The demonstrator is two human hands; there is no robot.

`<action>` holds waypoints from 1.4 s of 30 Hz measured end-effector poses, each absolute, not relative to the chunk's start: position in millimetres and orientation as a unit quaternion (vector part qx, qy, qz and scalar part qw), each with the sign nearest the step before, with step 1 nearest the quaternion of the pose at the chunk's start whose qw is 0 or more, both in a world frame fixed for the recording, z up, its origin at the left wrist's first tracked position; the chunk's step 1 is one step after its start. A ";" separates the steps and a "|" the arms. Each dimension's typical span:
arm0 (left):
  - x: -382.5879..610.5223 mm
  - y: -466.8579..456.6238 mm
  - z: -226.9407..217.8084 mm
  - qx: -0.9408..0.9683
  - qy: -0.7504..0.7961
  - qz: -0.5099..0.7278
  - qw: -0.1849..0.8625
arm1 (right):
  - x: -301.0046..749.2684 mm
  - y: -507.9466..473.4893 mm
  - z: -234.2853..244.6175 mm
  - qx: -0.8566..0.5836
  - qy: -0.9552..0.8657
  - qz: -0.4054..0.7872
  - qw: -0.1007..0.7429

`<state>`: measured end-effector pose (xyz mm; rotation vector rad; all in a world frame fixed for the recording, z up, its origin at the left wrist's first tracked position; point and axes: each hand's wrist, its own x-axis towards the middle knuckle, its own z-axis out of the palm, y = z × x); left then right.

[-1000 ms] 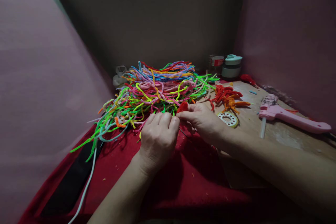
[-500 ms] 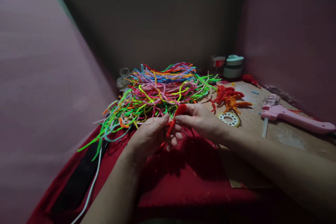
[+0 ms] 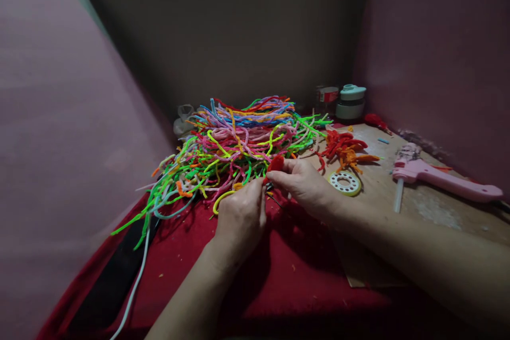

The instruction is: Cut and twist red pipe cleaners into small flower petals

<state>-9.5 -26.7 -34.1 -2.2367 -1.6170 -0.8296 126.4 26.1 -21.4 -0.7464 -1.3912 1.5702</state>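
A red pipe cleaner (image 3: 275,163), bent into a loop at its top, is held between my two hands above the red cloth. My right hand (image 3: 299,183) pinches the looped part between thumb and fingers. Just below and to the left, my left hand (image 3: 242,212) is closed round the lower part, with its back toward me, so most of that length is hidden. Behind the hands lies a large heap of colourful pipe cleaners (image 3: 247,141). Right of my right hand is a small pile of red and orange pipe-cleaner pieces (image 3: 345,147).
A pink glue gun (image 3: 446,176) with a clear glue stick rests on the brown board (image 3: 442,215). Near it are a tape roll (image 3: 345,183) and a pale green container (image 3: 351,102). A white cable (image 3: 137,284) crosses a black strip (image 3: 107,281) at left.
My left hand has turned over and closed; its fingers were loosely curled and visible before. The red tail that hung across them is now hidden in its grip. My right hand keeps its pinch.
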 end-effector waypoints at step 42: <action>-14.6 -30.4 -8.7 -0.483 -0.522 -0.510 -0.483 | 126.4 13.6 -26.2 -0.271 -0.627 0.679 0.269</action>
